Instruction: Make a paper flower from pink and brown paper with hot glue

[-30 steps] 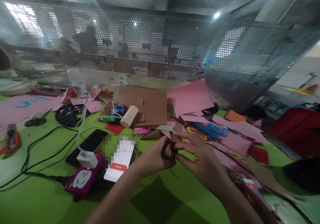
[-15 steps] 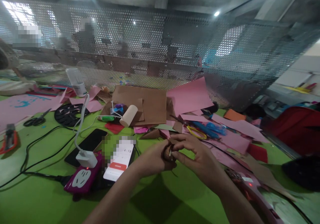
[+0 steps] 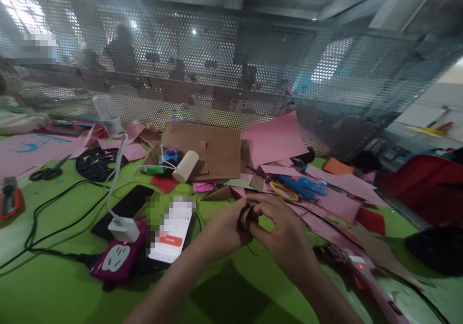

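Note:
My left hand (image 3: 226, 225) and my right hand (image 3: 278, 230) meet above the green table. Between them is a small curled piece of brown paper (image 3: 246, 216), partly hidden by the fingers. The left hand is wrapped round its left side. From the right, my thumb and fingers pinch its edge, leaving a rounded gap between them. To the left of my left forearm lies a lit phone (image 3: 172, 235). A pink handheld tool (image 3: 365, 271) with a small red light rests right of my right forearm.
A purple power strip (image 3: 117, 259) with a white charger (image 3: 124, 229) and cables lies left. Brown cardboard (image 3: 217, 141), pink paper (image 3: 277, 141) and yellow-handled scissors (image 3: 284, 191) are behind the hands. Black scissors (image 3: 50, 171) and a red cutter (image 3: 10, 201) sit far left.
The brown paper piece has turned slightly in my hands, and its light inner edge shows less. My right fingers have shifted a little on it. The view has moved slightly.

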